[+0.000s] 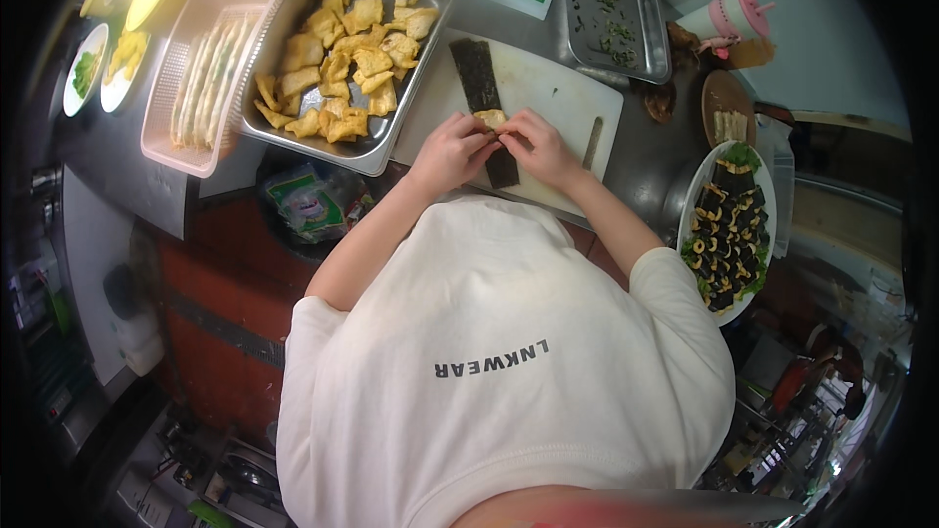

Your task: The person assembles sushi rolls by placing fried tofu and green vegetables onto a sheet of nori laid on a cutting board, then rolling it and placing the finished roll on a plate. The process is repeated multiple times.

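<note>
A dark strip of seaweed [476, 76] lies lengthwise on a white cutting board [562, 103], its near end showing below my hands. Over the strip, both hands meet around a small yellow fried piece [490, 118]. My left hand [453, 150] pinches it from the left with bent fingers. From the right, my right hand [537, 145] grips it too, the fingertips of both hands almost touching. What lies beneath the fingertips is hidden. Left of the board, a deep metal tray [256, 115] holds several more yellow fried pieces [372, 62].
A pink basket [156, 127] with long pale rolls stands at the left, beside two small plates. At the back right is a metal tray [657, 49] with green scraps. A white oval plate [692, 198] of dark wrapped rolls sits right, near a pink-lidded cup [724, 18].
</note>
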A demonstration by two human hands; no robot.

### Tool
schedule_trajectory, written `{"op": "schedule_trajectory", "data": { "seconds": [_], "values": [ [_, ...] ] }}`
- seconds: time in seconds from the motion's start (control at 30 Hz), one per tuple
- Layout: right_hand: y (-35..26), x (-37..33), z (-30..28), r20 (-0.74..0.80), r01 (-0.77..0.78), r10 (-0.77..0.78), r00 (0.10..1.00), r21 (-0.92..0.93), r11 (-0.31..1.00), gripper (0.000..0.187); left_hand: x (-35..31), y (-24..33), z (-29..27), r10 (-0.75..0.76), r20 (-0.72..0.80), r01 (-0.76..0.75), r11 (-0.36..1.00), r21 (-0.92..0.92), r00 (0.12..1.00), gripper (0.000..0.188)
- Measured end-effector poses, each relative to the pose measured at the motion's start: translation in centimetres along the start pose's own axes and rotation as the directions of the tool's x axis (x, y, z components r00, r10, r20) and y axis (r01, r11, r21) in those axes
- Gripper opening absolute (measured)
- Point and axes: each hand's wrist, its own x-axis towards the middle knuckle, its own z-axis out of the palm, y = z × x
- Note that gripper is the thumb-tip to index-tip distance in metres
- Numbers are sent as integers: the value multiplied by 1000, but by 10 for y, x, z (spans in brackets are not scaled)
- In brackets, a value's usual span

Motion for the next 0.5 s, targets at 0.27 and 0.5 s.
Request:
{"op": "schedule_trajectory", "data": {
  "seconds": [0.27,0.5],
  "values": [
    [5,-8,1,-36,269,-287,957,-250,930,26,4,-5,3,-112,-11,111,992,-65,994,9],
    [3,5,2,17,114,-113,993,-280,953,16,0,3,1,-154,-16,154,988,-29,988,17]
  ]
}}
